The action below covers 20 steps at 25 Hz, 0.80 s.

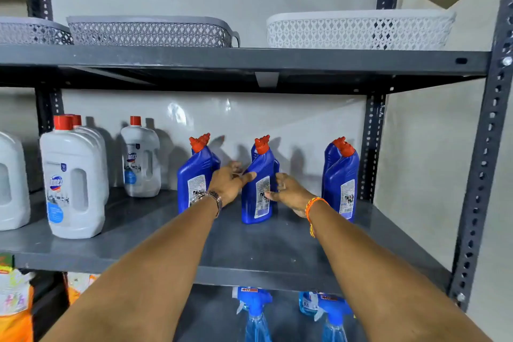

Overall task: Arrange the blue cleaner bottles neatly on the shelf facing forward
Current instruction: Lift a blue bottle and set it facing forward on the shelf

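Note:
Blue cleaner bottles with red angled caps stand in three short rows on the dark grey shelf (263, 247). The left row's front bottle (191, 175) shows a white back label. The middle front bottle (256, 189) also shows its back label, and both hands are on it. My left hand (230, 182) presses its left side, thumb across the front. My right hand (287, 191) grips its right side, thumb on the label. The right row (340, 178) stands apart by the rack post, back label showing. Bottles behind each front one are mostly hidden.
White Domex jugs with red caps (73, 180) (140, 158) fill the shelf's left half. Grey baskets (151, 32) and a white basket (358, 30) sit on the shelf above. Blue spray bottles (256, 314) stand on the shelf below. A perforated rack post (483, 164) bounds the right side.

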Each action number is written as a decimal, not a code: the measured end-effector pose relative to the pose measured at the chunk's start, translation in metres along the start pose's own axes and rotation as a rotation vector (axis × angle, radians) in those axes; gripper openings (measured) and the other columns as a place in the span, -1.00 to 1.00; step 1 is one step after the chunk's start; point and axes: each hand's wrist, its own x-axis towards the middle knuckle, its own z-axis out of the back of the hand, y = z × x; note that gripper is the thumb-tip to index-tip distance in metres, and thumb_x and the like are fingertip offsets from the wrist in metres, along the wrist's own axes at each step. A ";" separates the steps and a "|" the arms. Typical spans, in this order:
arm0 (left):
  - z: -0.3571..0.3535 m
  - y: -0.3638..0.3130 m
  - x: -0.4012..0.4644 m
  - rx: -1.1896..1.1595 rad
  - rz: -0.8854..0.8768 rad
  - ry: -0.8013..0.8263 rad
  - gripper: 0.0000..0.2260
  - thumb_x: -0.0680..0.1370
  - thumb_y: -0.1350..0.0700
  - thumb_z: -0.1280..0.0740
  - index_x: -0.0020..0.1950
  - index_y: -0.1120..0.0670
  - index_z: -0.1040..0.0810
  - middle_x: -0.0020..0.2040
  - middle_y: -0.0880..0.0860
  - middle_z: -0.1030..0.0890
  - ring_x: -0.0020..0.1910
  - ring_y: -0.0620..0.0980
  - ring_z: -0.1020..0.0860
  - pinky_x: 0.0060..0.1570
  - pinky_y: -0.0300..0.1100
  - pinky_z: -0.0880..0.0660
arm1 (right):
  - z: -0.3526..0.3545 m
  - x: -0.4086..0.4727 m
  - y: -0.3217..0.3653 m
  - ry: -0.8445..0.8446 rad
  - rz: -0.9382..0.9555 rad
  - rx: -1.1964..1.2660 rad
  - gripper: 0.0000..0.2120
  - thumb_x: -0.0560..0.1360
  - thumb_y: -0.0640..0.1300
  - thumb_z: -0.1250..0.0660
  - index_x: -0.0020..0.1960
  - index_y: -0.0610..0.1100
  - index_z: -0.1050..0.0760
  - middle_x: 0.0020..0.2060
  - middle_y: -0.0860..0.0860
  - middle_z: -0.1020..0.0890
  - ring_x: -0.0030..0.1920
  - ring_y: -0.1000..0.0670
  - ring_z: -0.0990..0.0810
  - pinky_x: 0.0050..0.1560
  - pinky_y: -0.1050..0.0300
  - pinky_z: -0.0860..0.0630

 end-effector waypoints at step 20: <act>0.021 -0.090 0.043 -0.429 -0.044 0.016 -0.57 0.55 -0.05 -0.36 0.26 0.22 -0.41 0.07 0.22 -0.67 0.00 0.20 -0.68 0.06 0.12 -0.64 | -0.014 0.003 0.057 -0.183 0.128 0.111 -0.26 0.24 -0.31 -0.60 0.22 -0.07 -0.23 0.11 -0.10 -0.57 0.07 -0.11 -0.67 -0.03 -0.16 -0.70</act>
